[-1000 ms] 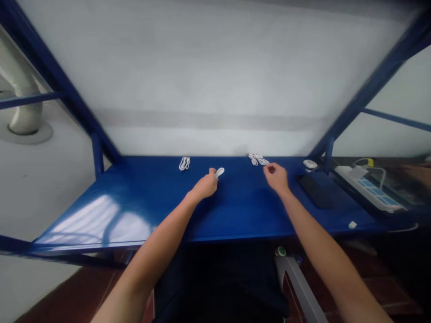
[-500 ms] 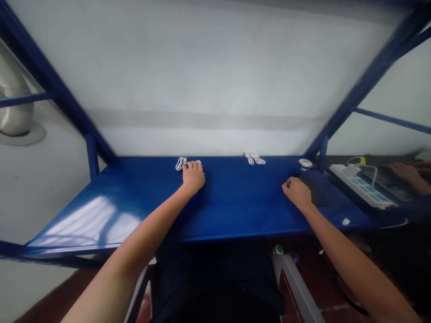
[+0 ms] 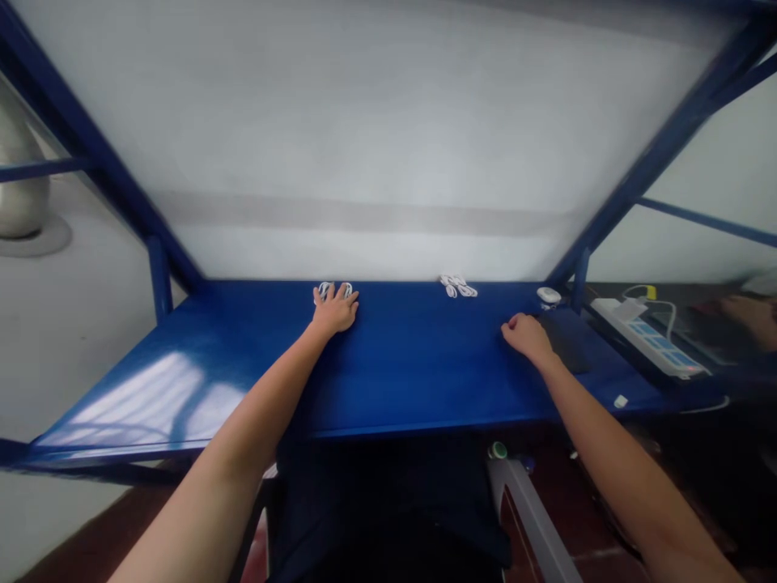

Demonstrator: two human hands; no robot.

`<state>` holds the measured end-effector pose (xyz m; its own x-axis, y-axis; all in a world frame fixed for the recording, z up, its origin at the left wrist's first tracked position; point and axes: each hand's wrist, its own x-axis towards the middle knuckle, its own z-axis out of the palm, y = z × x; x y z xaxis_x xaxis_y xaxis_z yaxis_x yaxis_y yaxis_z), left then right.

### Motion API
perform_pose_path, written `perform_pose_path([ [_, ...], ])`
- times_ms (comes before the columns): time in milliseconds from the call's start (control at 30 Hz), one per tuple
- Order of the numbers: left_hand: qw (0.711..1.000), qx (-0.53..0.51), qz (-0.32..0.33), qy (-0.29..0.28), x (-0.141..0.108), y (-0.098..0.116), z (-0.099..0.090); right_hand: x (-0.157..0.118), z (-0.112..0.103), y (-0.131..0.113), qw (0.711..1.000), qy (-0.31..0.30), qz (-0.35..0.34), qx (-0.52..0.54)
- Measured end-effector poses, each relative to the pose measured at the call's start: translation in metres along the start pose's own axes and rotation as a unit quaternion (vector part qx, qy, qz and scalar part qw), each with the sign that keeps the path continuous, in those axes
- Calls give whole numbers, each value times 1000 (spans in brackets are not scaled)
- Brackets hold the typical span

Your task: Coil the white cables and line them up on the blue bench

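My left hand (image 3: 336,310) lies over white coiled cables (image 3: 348,288) near the back edge of the blue table (image 3: 401,364). Its fingers are spread, and parts of the coils show between and beyond them. Further right, my right hand (image 3: 527,335) rests on the table with its fingers closed; whether anything is inside them is hidden. Between the two hands, close to the wall, sits another bunch of white coiled cables (image 3: 458,286).
A white rounded object (image 3: 549,295) lies at the back right, above a dark flat pad (image 3: 564,344). A white power strip (image 3: 655,340) with plugs stands at the right. A small white piece (image 3: 620,402) is near the front edge. Another person's hand (image 3: 749,318) shows at far right.
My left hand has shifted left onto the coiled cables and its fingers have spread. My right hand stays closed in nearly the same place. The view has moved slightly.
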<state>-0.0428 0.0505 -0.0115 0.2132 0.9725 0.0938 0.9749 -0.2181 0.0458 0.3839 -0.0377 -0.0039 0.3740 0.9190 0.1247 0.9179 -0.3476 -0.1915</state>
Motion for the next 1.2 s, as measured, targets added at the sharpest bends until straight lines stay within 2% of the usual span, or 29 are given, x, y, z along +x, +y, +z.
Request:
perform_pose_path([
  [67,1000,-3,-4,0,2,-2,0,4,2,-15,998,43,-25,27],
  [133,1000,-7,-6,2,5,-5,1,10,7,-37,991,73,-83,69],
  [233,1000,-19,-10,5,10,-11,1,23,16,-76,980,67,-125,140],
  [333,999,-27,-15,29,6,-11,1,34,27,-110,983,59,-81,152],
  [433,992,-28,24,123,-9,-4,0,40,35,-130,990,42,-17,135],
  [533,977,-53,90,186,-27,6,-4,43,40,-134,988,34,14,148],
  [667,962,-161,95,201,-34,27,-9,42,39,-132,968,41,41,243],
  [733,944,-268,83,175,-28,45,-8,33,37,-137,932,19,37,361],
  [767,928,-329,77,155,-24,55,-7,25,37,-143,903,-8,28,429],
  [800,907,-392,61,139,-21,64,-5,16,36,-150,859,-56,25,509],
  [867,853,-509,27,114,-16,79,-2,-4,35,-166,820,-124,-2,559],
  [933,791,-604,18,97,-16,85,2,-24,35,-181,703,-266,-57,657],
  [967,767,-635,23,90,-18,85,3,-33,35,-186,668,-310,-72,672],
  [1000,751,-654,31,83,-21,83,4,-39,35,-189,646,-344,-84,676],
  [1033,744,-662,40,76,-24,80,4,-44,34,-191,639,-366,-93,670],
  [1067,744,-663,47,69,-27,77,4,-47,33,-190,646,-376,-102,656],
  [1133,752,-654,55,57,-32,72,3,-48,30,-187,690,-351,-132,619],
  [1200,764,-639,72,51,-35,70,1,-47,27,-182,745,-275,-171,583],
])
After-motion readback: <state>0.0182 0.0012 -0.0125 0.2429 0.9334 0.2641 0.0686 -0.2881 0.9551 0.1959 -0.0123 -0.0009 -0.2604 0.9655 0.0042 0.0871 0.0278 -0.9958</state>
